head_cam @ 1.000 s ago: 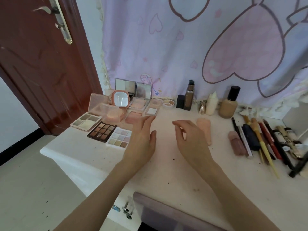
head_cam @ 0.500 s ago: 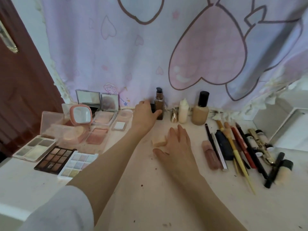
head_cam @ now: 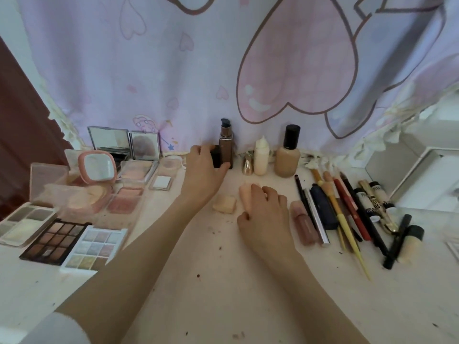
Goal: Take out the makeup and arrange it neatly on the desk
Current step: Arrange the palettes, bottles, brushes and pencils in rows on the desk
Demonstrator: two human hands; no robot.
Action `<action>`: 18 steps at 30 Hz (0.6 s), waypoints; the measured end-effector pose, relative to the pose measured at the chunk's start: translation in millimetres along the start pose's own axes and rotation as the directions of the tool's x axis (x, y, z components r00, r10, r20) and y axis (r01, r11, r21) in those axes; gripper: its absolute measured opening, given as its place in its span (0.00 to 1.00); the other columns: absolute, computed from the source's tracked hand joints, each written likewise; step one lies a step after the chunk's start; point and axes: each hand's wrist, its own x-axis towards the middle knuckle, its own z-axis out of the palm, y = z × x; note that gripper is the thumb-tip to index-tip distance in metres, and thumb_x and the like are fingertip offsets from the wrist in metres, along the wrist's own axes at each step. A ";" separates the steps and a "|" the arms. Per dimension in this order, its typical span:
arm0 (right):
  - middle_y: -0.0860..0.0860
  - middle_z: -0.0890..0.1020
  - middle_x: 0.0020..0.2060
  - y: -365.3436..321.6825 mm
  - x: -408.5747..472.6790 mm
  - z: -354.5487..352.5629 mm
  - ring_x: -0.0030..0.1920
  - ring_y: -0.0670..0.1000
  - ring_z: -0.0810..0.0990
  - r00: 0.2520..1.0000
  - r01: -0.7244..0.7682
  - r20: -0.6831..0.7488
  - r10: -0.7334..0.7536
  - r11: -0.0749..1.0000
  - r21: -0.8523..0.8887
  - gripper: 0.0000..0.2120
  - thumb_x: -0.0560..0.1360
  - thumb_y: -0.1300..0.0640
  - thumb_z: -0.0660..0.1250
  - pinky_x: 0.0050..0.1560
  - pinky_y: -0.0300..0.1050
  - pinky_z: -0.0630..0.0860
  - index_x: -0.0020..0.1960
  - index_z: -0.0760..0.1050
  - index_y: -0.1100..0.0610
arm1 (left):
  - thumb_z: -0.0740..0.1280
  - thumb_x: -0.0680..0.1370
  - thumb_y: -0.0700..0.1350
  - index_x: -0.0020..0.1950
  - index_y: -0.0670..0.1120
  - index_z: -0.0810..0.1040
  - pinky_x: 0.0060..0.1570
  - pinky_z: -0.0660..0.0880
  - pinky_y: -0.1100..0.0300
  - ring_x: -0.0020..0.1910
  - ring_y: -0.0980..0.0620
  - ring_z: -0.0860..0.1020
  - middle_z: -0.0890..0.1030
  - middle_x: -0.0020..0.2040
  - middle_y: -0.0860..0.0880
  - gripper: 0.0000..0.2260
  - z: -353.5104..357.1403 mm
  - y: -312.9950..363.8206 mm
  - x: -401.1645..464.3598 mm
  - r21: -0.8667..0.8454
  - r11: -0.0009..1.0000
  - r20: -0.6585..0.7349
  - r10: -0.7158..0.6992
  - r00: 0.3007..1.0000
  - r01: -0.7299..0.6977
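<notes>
My left hand [head_cam: 202, 170] reaches to the back of the desk [head_cam: 223, 281], fingers and thumb curled around a small black box [head_cam: 216, 156] that stands upright against the brown pump bottle [head_cam: 226, 147]. Thumb lies along the box's lower right edge; fingers wrap its left side.

My right hand [head_cam: 265, 214] lies palm down near the desk's middle, fingers bent over a peach makeup sponge [head_cam: 246, 192]. Only the sponge's far end shows past the fingertips; whether I grip it or merely rest on it, I cannot tell. A square beige puff [head_cam: 224, 204] lies flat just left of this hand, apart from it.

Back row, right of the pump bottle: a small gold item [head_cam: 248, 165], a cream bottle [head_cam: 261, 157] and a foundation bottle with black cap [head_cam: 287, 155], all upright.

Right side: a pink lip gloss tube [head_cam: 304, 223], pencils and brushes, among them a yellow-handled brush [head_cam: 345, 222], laid side by side, roughly parallel.

Left side: open powder compacts, a pink-framed mirror compact [head_cam: 97, 166], a brown eyeshadow palette [head_cam: 56, 240] and a pastel eyeshadow palette [head_cam: 95, 248] touching it on the right.

A heart-print curtain [head_cam: 173, 70] hangs behind the desk.
</notes>
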 end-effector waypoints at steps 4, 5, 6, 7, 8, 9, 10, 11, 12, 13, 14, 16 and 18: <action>0.53 0.68 0.64 -0.6 1.1 0.9 0.60 0.54 0.65 0.999 -0.021 -0.026 0.021 1.000 -0.020 0.21 0.76 0.55 0.59 0.57 0.43 0.62 0.69 0.60 0.55 | 0.68 0.74 0.54 0.64 0.45 0.68 0.48 0.66 0.61 0.53 0.49 0.73 0.72 0.53 0.47 0.23 -14.5 -2.6 -34.2 0.037 0.998 0.137 -0.048 0.989 0.043; 0.53 0.69 0.63 0.1 0.8 1.2 0.61 0.53 0.66 0.999 -0.020 -0.036 0.019 0.999 -0.031 0.20 0.77 0.54 0.59 0.57 0.44 0.63 0.68 0.61 0.55 | 0.68 0.73 0.56 0.65 0.46 0.66 0.49 0.68 0.60 0.54 0.49 0.73 0.72 0.53 0.48 0.26 -15.6 -1.6 -42.6 0.050 0.997 0.202 -0.073 0.977 0.064; 0.52 0.70 0.63 0.7 0.9 0.9 0.60 0.53 0.67 0.999 -0.020 -0.042 0.018 0.999 -0.037 0.19 0.77 0.53 0.59 0.56 0.44 0.64 0.67 0.62 0.55 | 0.69 0.71 0.58 0.66 0.46 0.65 0.51 0.69 0.59 0.56 0.48 0.73 0.72 0.55 0.47 0.29 -15.4 0.0 -50.1 0.064 0.995 0.255 -0.094 0.962 0.080; 0.52 0.71 0.62 1.2 1.1 0.3 0.60 0.53 0.68 0.999 -0.023 -0.046 0.021 0.999 -0.035 0.19 0.77 0.53 0.59 0.56 0.44 0.64 0.66 0.63 0.55 | 0.70 0.70 0.59 0.67 0.46 0.63 0.54 0.69 0.57 0.57 0.48 0.72 0.71 0.58 0.47 0.32 -14.4 1.8 -56.2 0.076 0.993 0.294 -0.105 0.950 0.087; 0.53 0.71 0.62 1.5 1.6 -0.3 0.60 0.53 0.68 0.999 -0.028 -0.045 0.027 0.999 -0.030 0.18 0.77 0.54 0.59 0.55 0.44 0.64 0.66 0.63 0.55 | 0.70 0.70 0.59 0.68 0.46 0.62 0.55 0.69 0.57 0.58 0.47 0.71 0.70 0.59 0.46 0.33 -12.6 2.7 -60.8 0.083 0.993 0.319 -0.106 0.942 0.084; 0.53 0.71 0.62 1.8 1.7 -1.0 0.60 0.54 0.68 0.999 -0.034 -0.042 0.032 0.999 -0.026 0.19 0.77 0.54 0.59 0.56 0.44 0.64 0.66 0.63 0.55 | 0.70 0.70 0.58 0.68 0.46 0.62 0.55 0.68 0.57 0.59 0.47 0.71 0.70 0.60 0.46 0.32 -11.1 2.9 -63.4 0.085 0.993 0.327 -0.100 0.940 0.076; 0.53 0.71 0.63 2.3 1.7 -1.7 0.61 0.54 0.67 0.999 -0.038 -0.038 0.037 0.999 -0.023 0.19 0.77 0.54 0.60 0.56 0.44 0.63 0.67 0.63 0.56 | 0.70 0.71 0.57 0.67 0.46 0.62 0.55 0.67 0.58 0.59 0.47 0.71 0.70 0.60 0.45 0.30 -10.2 2.1 -64.5 0.083 0.994 0.321 -0.090 0.943 0.067; 0.53 0.71 0.64 3.1 2.0 -2.4 0.62 0.54 0.67 0.999 -0.041 -0.034 0.040 0.999 -0.019 0.20 0.77 0.54 0.60 0.57 0.44 0.63 0.68 0.63 0.56 | 0.69 0.73 0.55 0.67 0.46 0.63 0.54 0.66 0.59 0.59 0.47 0.70 0.70 0.60 0.45 0.28 -10.0 0.7 -64.0 0.082 0.995 0.309 -0.081 0.947 0.058; 0.53 0.71 0.64 4.2 2.7 -3.0 0.62 0.54 0.67 0.999 -0.043 -0.030 0.043 0.999 -0.017 0.20 0.77 0.53 0.61 0.57 0.44 0.63 0.68 0.63 0.56 | 0.68 0.74 0.53 0.66 0.46 0.64 0.54 0.65 0.60 0.59 0.47 0.70 0.71 0.59 0.45 0.26 -10.0 -1.0 -62.6 0.090 0.995 0.301 -0.075 0.951 0.050; 0.53 0.71 0.65 5.3 3.3 -3.7 0.62 0.54 0.67 0.999 -0.045 -0.026 0.044 0.999 -0.017 0.21 0.77 0.53 0.61 0.57 0.44 0.63 0.68 0.63 0.56 | 0.68 0.75 0.52 0.66 0.46 0.65 0.53 0.64 0.61 0.59 0.47 0.69 0.71 0.59 0.46 0.24 -10.1 -2.8 -60.6 0.105 0.994 0.297 -0.072 0.952 0.042; 0.53 0.71 0.65 6.3 4.0 -4.0 0.62 0.54 0.67 0.999 -0.044 -0.025 0.044 0.999 -0.019 0.21 0.78 0.53 0.61 0.57 0.45 0.63 0.68 0.63 0.56 | 0.67 0.75 0.51 0.66 0.46 0.66 0.54 0.64 0.61 0.59 0.48 0.69 0.72 0.59 0.46 0.22 -10.2 -4.8 -58.2 0.120 0.992 0.292 -0.068 0.954 0.034; 0.52 0.71 0.65 7.6 4.6 -2.4 0.62 0.54 0.67 0.999 -0.038 -0.036 0.037 0.999 -0.016 0.20 0.78 0.54 0.60 0.57 0.45 0.63 0.69 0.63 0.55 | 0.66 0.76 0.50 0.65 0.45 0.67 0.54 0.64 0.61 0.59 0.48 0.68 0.72 0.60 0.46 0.20 -10.2 -10.0 -53.6 0.132 0.991 0.255 -0.058 0.965 0.025; 0.50 0.71 0.66 6.9 3.3 0.2 0.63 0.54 0.66 0.998 -0.033 -0.056 0.034 0.999 0.009 0.21 0.78 0.54 0.60 0.56 0.45 0.63 0.69 0.63 0.55 | 0.64 0.77 0.50 0.66 0.45 0.68 0.56 0.64 0.60 0.59 0.48 0.68 0.72 0.60 0.46 0.19 -11.1 -15.4 -50.7 0.156 0.987 0.193 -0.059 0.979 0.029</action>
